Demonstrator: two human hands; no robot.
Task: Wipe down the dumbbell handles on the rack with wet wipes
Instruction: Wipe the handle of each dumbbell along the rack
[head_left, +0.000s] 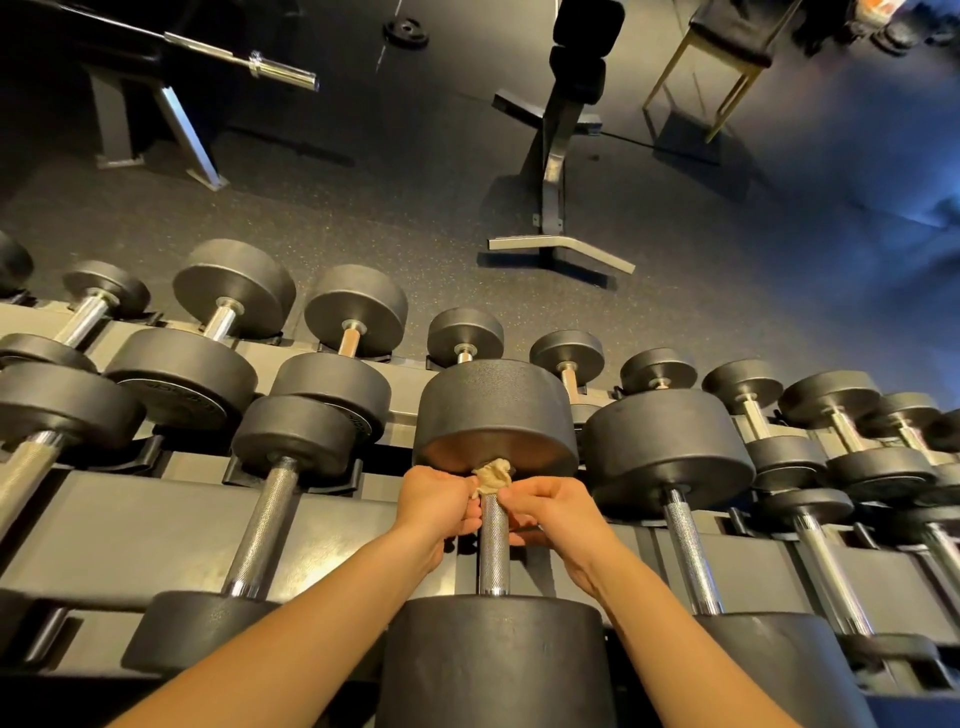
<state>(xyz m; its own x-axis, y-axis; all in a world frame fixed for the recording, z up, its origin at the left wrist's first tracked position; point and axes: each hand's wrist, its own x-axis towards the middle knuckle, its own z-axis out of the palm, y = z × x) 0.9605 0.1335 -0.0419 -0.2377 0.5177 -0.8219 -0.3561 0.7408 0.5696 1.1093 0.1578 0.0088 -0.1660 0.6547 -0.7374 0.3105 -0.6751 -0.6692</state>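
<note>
Where fingers (519, 493) pinch, wipe (492, 475) wraps handle's (493, 551) far end.

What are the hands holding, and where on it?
The left hand and right hand pinch the crumpled wipe by its sides, at the far end of the handle.

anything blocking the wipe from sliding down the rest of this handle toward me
Nothing visible. The left hand and right hand hold the wipe at the far end of the handle; the rest is bare down to the near head.

Beige wipe (492, 475), knurled silver handle (493, 551)
</note>
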